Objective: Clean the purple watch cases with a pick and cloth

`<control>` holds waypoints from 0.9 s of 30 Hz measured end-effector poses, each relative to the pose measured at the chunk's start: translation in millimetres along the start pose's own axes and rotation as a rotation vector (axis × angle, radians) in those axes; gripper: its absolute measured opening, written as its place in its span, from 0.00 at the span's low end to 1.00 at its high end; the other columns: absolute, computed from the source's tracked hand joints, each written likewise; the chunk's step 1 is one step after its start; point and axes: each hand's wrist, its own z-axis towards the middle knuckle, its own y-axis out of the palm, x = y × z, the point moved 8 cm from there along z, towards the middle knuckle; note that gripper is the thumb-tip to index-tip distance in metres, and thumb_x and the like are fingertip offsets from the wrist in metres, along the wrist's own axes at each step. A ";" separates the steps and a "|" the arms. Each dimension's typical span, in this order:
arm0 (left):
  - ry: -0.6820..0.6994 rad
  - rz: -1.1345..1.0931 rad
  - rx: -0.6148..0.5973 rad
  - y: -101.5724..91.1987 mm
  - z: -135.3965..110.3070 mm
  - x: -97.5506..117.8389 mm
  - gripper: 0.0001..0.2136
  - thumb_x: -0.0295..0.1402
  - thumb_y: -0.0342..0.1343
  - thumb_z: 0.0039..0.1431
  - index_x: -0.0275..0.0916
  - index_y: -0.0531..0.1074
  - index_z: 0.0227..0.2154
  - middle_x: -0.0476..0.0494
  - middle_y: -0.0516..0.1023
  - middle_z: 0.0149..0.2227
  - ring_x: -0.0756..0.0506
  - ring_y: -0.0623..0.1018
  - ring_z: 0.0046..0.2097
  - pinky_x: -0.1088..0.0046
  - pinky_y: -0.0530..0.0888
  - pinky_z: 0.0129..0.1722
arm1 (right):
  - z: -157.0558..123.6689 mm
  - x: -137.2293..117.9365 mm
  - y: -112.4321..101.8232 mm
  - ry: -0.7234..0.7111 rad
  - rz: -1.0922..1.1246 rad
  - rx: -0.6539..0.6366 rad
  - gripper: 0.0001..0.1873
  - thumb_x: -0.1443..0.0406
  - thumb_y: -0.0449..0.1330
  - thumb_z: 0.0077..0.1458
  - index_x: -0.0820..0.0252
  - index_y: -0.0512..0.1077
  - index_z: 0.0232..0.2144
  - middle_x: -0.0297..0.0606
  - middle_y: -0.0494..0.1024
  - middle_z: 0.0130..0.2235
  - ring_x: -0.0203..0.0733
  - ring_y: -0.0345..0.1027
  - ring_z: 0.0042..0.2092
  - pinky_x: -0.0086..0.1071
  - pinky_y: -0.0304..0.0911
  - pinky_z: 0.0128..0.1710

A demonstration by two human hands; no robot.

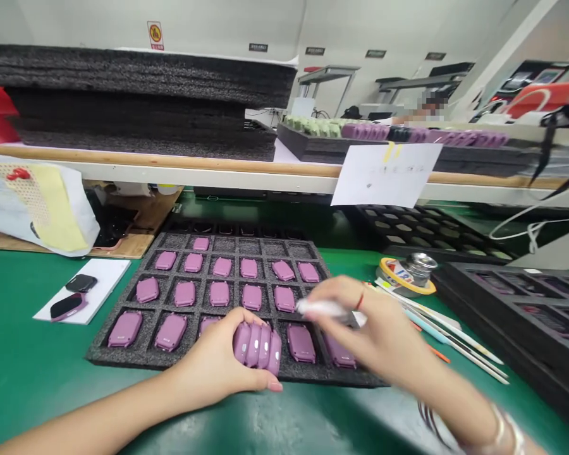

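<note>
At the far left, a sheet of paper with a yellow piece on it (42, 202) hangs from the shelf (194, 170), fixed by a red pin (19, 174). Below it on the green worktop (14, 316), a white pad (107, 281) carries a black watch-like piece (80, 283) and a purple-framed one (69, 306), lying close together. To the right sits a black foam tray (142, 360), its square compartments holding purple casings (184, 294), most of them lying flat.

Over the tray's front edge is the person's left hand (218, 363), its grip closed around a row of purple casings (256, 346) (four seem to show, side by side). The right hand (379, 322) is above the tray's right part, thumb and fingers pinching a white item (325, 308) (motion blur hides what it is), just right of the held row. Bracelets (507, 430) circle that wrist.

Past the right hand, a roll of tape (389, 278) lies around a metal-topped container (423, 262), with slender sticks (427, 326) near them. Farthest right stands another black foam tray (502, 335), with dark pieces in its compartments.
</note>
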 end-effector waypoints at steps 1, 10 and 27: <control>0.012 0.002 0.005 -0.1 0.2 0.6 0.30 0.36 0.75 0.33 0.41 0.67 0.41 0.49 0.77 0.39 0.44 0.73 0.39 0.67 0.69 0.41 | -4.5 -30.0 13.0 -0.135 0.128 -0.018 0.05 0.66 0.59 0.64 0.56 0.76 0.38 0.39 0.80 0.37 0.41 0.76 0.38 0.33 0.72 0.38; -0.001 -0.070 -0.020 2.9 0.1 -2.2 0.30 0.35 0.76 0.34 0.42 0.66 0.40 0.54 0.76 0.33 0.47 0.73 0.35 0.71 0.69 0.35 | -12.6 -71.7 42.2 -0.262 0.146 -0.013 0.08 0.72 0.54 0.66 0.60 0.73 0.39 0.41 0.75 0.37 0.41 0.68 0.37 0.33 0.71 0.35; 0.002 -0.030 0.005 3.3 -1.0 -0.9 0.28 0.36 0.75 0.37 0.43 0.66 0.40 0.55 0.75 0.33 0.47 0.73 0.34 0.72 0.68 0.33 | -15.6 -70.7 41.2 -0.286 0.163 0.046 0.10 0.75 0.56 0.63 0.59 0.73 0.42 0.39 0.76 0.36 0.39 0.67 0.37 0.32 0.70 0.35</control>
